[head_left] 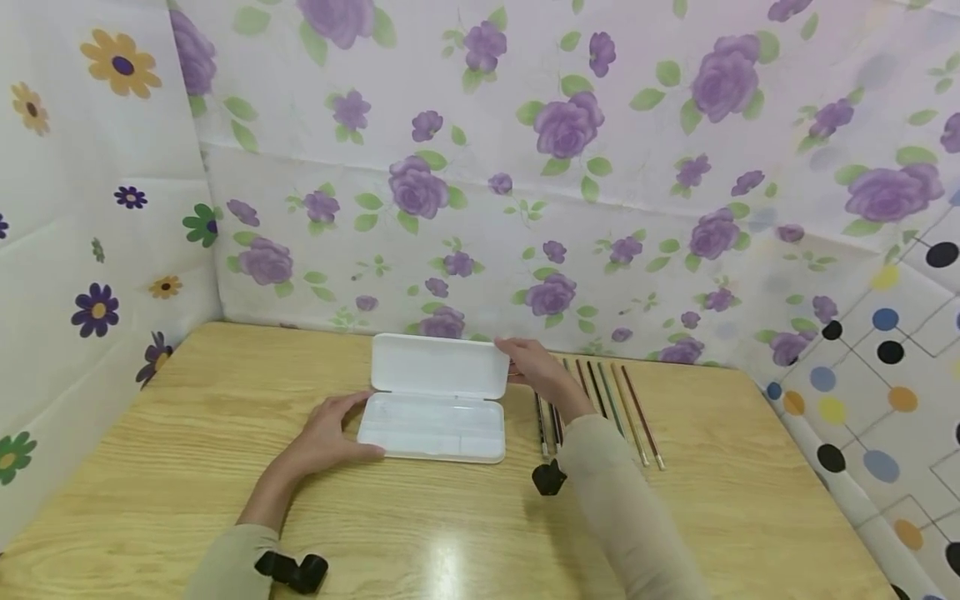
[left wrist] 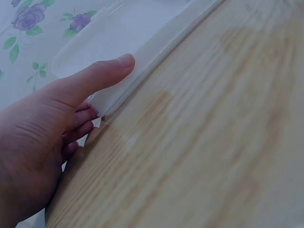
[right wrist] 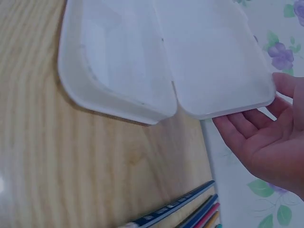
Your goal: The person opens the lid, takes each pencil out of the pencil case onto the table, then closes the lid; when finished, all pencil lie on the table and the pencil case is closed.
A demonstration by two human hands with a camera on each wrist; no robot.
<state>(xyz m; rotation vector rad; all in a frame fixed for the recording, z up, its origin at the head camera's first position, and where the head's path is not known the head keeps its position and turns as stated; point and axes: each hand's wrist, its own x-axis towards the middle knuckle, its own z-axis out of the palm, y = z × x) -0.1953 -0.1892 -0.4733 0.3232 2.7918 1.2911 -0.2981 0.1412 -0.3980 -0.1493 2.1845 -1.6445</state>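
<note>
A white plastic pencil case [head_left: 435, 425] lies on the table with its lid [head_left: 442, 367] swung back and up. Dividers split its base into shallow compartments, and no pencils lie in it. My left hand [head_left: 330, 433] grips the left end of the base, its thumb [left wrist: 111, 71] along the front wall and the other fingers round the side. At the lid's right end, my right hand [head_left: 536, 367] holds the corner, with the thumb at the upper edge and the fingers [right wrist: 242, 126] behind it in the right wrist view.
Several pencils [head_left: 637, 412] lie in a loose row right of the case, partly hidden under my right forearm. The wooden table [head_left: 435, 525] ends at a flower-patterned cloth [head_left: 465, 225] behind. Black wrist mounts [head_left: 300, 573] sit on both sleeves.
</note>
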